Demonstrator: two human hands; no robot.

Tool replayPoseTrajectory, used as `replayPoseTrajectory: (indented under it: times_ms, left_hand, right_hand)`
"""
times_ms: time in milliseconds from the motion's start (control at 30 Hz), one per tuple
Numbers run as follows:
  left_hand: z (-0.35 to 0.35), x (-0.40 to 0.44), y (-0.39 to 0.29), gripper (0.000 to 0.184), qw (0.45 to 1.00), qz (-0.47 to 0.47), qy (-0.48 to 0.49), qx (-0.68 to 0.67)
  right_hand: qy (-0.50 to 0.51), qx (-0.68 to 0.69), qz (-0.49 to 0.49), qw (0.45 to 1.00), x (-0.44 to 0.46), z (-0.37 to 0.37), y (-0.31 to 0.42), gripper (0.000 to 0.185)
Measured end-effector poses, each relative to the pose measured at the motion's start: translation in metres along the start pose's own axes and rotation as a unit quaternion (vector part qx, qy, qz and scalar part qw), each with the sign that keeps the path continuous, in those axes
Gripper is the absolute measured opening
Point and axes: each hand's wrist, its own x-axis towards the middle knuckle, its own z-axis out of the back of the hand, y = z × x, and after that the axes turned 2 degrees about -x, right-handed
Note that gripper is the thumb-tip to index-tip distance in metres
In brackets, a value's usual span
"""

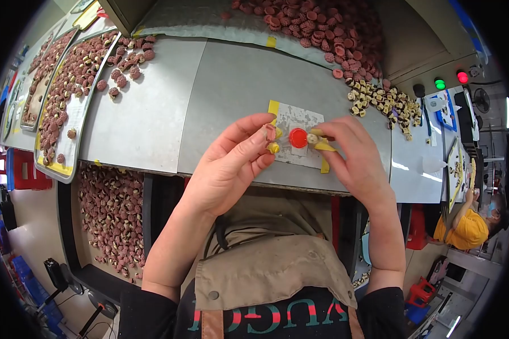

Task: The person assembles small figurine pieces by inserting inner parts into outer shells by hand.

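Observation:
My left hand (pixel 229 152) is raised over the near edge of the table, its fingers closed on a pink bumpy shell piece (pixel 270 133). Yellow covers show on some fingertips of both hands. To the right, my right hand (pixel 353 155) pinches a small cream-coloured piece (pixel 312 138). Between the hands is a round red pot or cap (pixel 298 138), over a whitish board (pixel 300 114) with yellow tape at its sides. The fingers partly hide both held pieces.
Pink bumpy shells (pixel 322 28) are heaped at the back. Cream-and-dark pieces (pixel 384 101) lie at the right. Trays of pink-and-cream pieces (pixel 79 79) stand at left; more fill a bin (pixel 113 214) below. A person in yellow (pixel 466 229) works at far right.

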Motion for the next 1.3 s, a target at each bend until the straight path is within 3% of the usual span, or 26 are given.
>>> replayPoseTrajectory:
  times_ms: [133,733,833,1033,1133,1300]
  left_hand:
    - [-0.002,0.0,-0.001,0.038,1.0,0.003,-0.015,-0.003]
    - [-0.01,-0.002,0.0,0.035,0.998,0.011,-0.036,0.052]
    - [-0.012,-0.002,-0.002,0.034,0.997,0.016,-0.032,0.064]
    - [-0.018,-0.001,-0.002,0.035,0.993,0.029,-0.037,0.107]
    - [-0.017,0.0,-0.001,0.034,0.993,0.033,-0.031,0.111]
    - [-0.015,0.001,0.002,0.034,0.994,0.019,-0.013,0.105]
  right_hand:
    - [0.02,-0.099,0.068,0.992,0.01,-0.007,0.001,0.03]
    - [0.018,-0.074,0.047,0.996,0.012,-0.014,0.005,0.026]
    - [0.011,-0.039,0.024,0.999,0.008,-0.015,0.0,0.025]
    - [-0.013,0.208,-0.132,0.969,-0.004,-0.014,0.009,0.022]
    - [-0.077,0.266,-0.076,0.958,-0.005,-0.021,0.016,0.022]
    - [-0.099,0.151,0.03,0.983,0.005,-0.024,0.025,0.025]
